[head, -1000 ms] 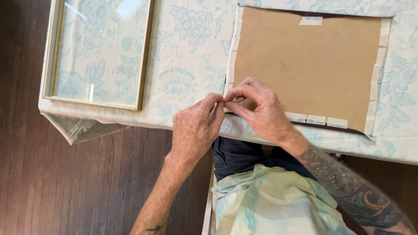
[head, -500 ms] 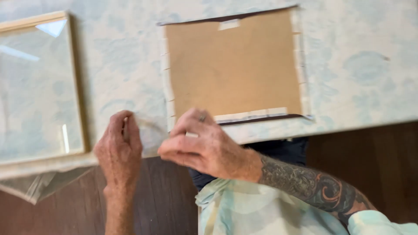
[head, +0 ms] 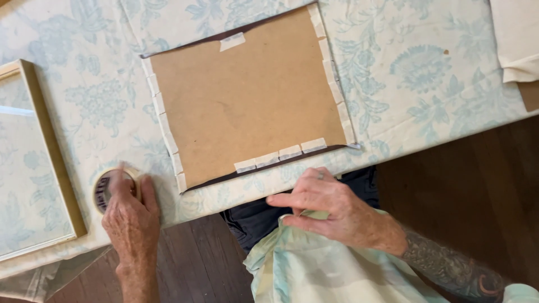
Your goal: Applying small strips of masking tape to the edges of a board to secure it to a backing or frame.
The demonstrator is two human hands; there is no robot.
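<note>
A brown backing board (head: 247, 95) lies on the floral tablecloth (head: 426, 84), with short pale tape strips (head: 281, 154) stuck along its left, right and near edges. My left hand (head: 132, 219) rests on a roll of tape (head: 104, 191) at the table's near edge, fingers curled over the roll. My right hand (head: 331, 205) hovers just off the table edge below the board. Its thumb and forefinger pinch a small pale piece of tape (head: 285, 217).
A light wooden picture frame (head: 53, 157) with glass lies at the left. Folded cream cloth (head: 516, 39) sits at the top right corner. Dark wood floor (head: 477, 185) shows beyond the table's near edge, and a floral fabric (head: 314, 269) lies on my lap.
My hands have separated: the left moved left and set the tape roll on the table, while the right stayed near the board's lower edge with the piece of tape. The view shifted right.
</note>
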